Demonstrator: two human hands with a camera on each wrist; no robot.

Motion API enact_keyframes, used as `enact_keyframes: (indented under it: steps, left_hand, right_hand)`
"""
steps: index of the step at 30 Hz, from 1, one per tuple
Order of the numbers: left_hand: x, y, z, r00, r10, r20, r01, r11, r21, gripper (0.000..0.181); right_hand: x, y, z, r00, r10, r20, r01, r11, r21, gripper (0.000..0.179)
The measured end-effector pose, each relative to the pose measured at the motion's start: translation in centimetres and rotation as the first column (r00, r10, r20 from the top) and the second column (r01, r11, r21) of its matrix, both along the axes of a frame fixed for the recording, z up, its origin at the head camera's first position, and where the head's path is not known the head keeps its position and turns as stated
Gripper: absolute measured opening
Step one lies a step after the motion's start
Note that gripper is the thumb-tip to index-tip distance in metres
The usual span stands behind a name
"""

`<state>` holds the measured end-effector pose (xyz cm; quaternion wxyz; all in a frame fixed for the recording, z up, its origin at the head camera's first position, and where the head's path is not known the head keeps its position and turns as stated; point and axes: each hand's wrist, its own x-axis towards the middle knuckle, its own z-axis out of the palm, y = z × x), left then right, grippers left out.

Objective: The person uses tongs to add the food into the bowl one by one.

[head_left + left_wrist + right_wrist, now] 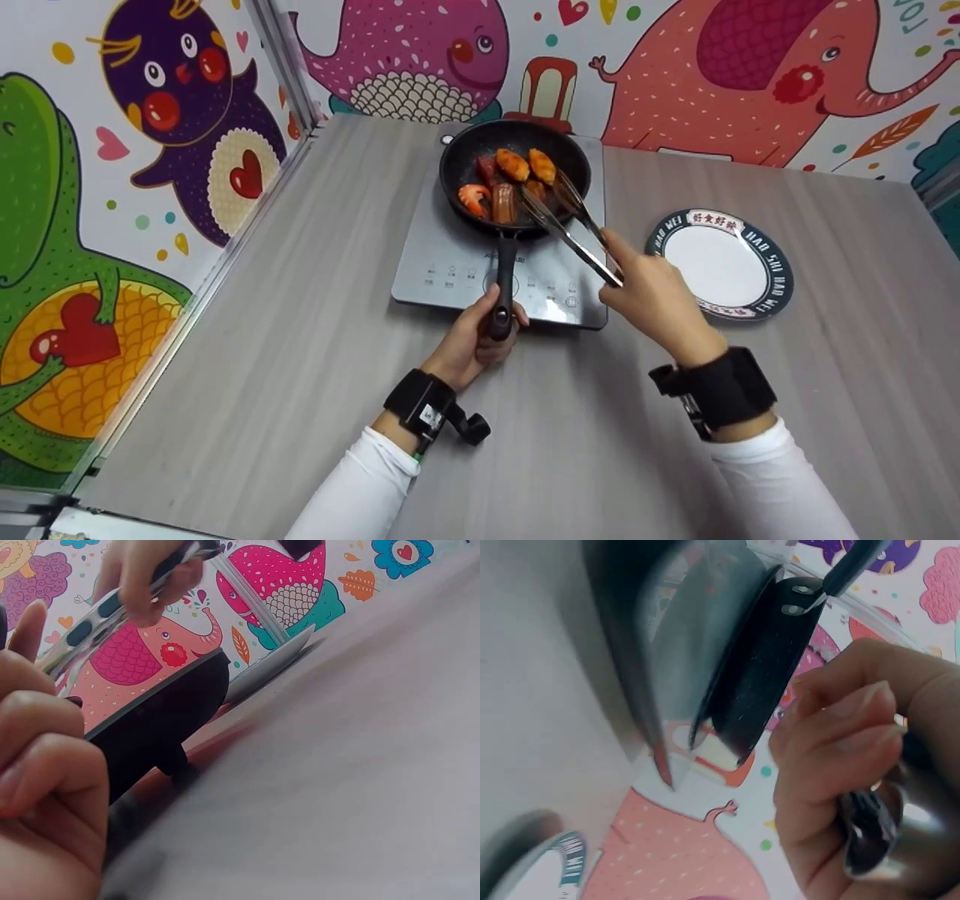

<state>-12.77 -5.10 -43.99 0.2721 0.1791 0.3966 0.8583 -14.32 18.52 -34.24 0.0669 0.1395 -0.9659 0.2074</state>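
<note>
A black frying pan point(574, 154) sits on the induction cooktop point(427, 247). Its handle point(506, 274) points toward me, and my left hand point(480, 337) grips the end of it. Inside the pan lie several foods: two orange-brown pieces point(513, 165), a shrimp point(474, 201), a striped brown slab point(504, 204) and a dark red piece point(487, 170). My right hand point(656, 296) holds metal tongs point(577, 247), their tips down among the food at the pan's right side. Whether the tips pinch a brown piece point(535, 189) there, I cannot tell. The right wrist view shows curled fingers point(832, 757) around the tongs.
To the right of the cooktop lies an oval white plate point(716, 262) with a dark lettered rim. The grey tabletop point(315, 315) meets cartoon-printed walls point(420, 60) at the back and left. A metal frame edge point(187, 315) runs along the left side.
</note>
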Motion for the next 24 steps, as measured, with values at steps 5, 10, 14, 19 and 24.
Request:
enact_keyframes:
  steps: [5,10,14,19,24]
  left_hand:
    - [0.1,0.0,0.0,1.0,0.003,0.006,-0.003,1.0,-0.006,0.049]
    - [0.0,-0.1,0.2,1.0,0.013,0.003,-0.013,1.0,-0.001,0.049]
    - [0.0,0.0,0.2,1.0,0.012,-0.001,-0.012,1.0,-0.003,0.049]
    - [0.1,0.0,0.2,1.0,0.013,-0.006,-0.014,1.0,-0.011,0.049]
    - [0.0,0.0,0.0,1.0,0.007,-0.005,-0.007,1.0,-0.016,0.049]
  right_hand:
    - [2.1,2.5,-1.2,0.999,-0.047,0.0,0.047,0.997,-0.066,0.073]
    - [5.2,5.0,-2.8,0.988,-0.145,-0.06,0.135,0.98,-0.147,0.071]
    - [7.9,6.7,-4.1,0.979,-0.203,-0.034,0.196,0.97,-0.147,0.072]
    - [10.2,7.8,-5.3,0.976,-0.206,0.067,0.214,0.967,-0.139,0.073]
    - [11.0,7.8,-5.8,0.957,-0.234,0.169,0.259,0.955,-0.143,0.07]
